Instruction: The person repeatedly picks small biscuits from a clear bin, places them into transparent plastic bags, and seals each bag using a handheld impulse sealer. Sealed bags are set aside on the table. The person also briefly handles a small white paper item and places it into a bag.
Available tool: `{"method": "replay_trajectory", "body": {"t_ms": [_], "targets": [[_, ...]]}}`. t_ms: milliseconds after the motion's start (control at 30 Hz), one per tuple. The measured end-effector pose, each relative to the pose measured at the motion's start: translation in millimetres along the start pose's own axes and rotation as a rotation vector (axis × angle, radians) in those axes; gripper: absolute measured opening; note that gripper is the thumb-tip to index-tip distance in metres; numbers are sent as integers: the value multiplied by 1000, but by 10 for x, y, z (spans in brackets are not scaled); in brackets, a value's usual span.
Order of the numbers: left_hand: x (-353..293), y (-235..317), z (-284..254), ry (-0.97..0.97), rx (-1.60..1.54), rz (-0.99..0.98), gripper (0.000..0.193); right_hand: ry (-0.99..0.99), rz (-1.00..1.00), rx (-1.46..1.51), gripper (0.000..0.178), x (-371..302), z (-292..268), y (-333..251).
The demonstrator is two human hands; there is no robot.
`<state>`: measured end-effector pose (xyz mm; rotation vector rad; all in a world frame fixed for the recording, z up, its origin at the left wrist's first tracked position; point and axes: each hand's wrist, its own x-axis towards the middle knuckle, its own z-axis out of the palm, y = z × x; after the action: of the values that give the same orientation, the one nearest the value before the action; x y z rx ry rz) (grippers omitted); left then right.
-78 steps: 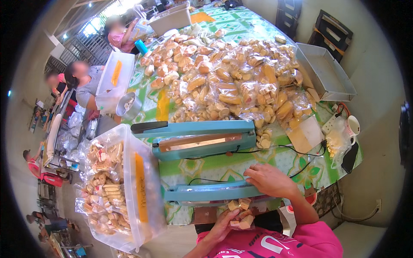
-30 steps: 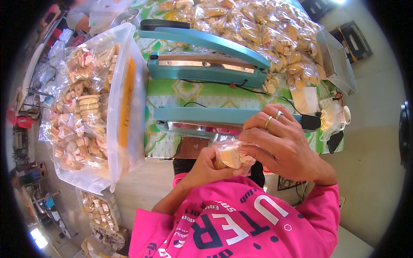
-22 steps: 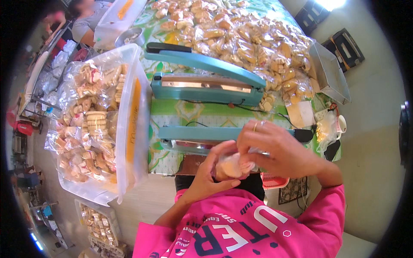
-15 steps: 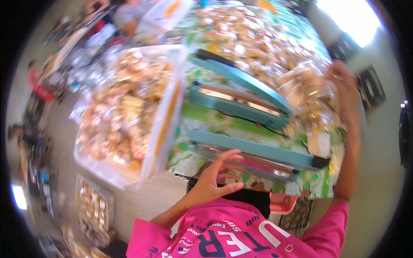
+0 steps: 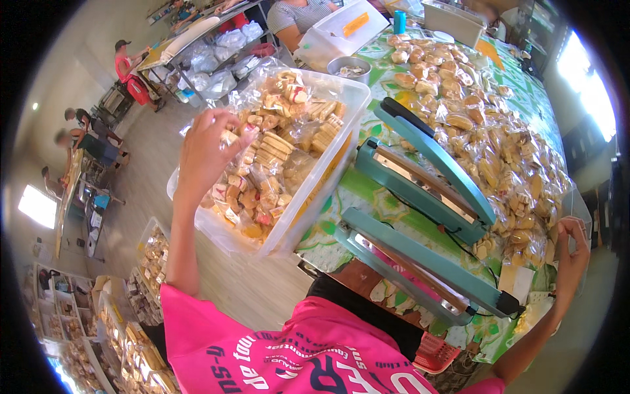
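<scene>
My left hand [image 5: 213, 148] is over the left side of a clear plastic tub [image 5: 315, 207], fingers bent and thumb held apart, with nothing visible between them. Bagged biscuits [image 5: 272, 151] fill the tub, several with red centres. At the table's right edge, my right hand [image 5: 569, 253] pinches a clear plastic bag [image 5: 579, 205]; its contents, if any, do not show. Between my hands stand two teal bag sealers: the farther sealer [image 5: 420, 190] has its arm raised, and the nearer sealer [image 5: 413, 262] has its arm lower.
Many bagged breads and biscuits [image 5: 479, 125] spread over the green patterned tablecloth [image 5: 341, 203]. A black cord runs between the sealers. Farther back are a metal bowl [image 5: 349, 68], a white bin [image 5: 341, 33] and a person in a striped shirt [image 5: 295, 20]. A red basket [image 5: 436, 353] sits below the table edge.
My left hand has moved from the nearer sealer to above the tub. My right hand has come back toward me from the bagged goods along the right edge. The view has turned left.
</scene>
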<state>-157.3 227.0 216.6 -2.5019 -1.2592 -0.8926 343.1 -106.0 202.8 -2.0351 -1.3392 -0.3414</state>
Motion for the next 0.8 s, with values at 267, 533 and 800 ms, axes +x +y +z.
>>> {"method": "replay_trajectory", "body": {"t_ms": [267, 533, 800], "targets": [[167, -10, -68, -97, 65, -106, 12, -7, 16, 28, 5, -186, -92, -478], [146, 780, -536, 263, -22, 218, 6, -35, -82, 168, 6, -431, -113, -985], [-345, 1731, -283, 35, -893, 650, 22, -267, -71, 752, 43, -791, 485, -1709]]}}
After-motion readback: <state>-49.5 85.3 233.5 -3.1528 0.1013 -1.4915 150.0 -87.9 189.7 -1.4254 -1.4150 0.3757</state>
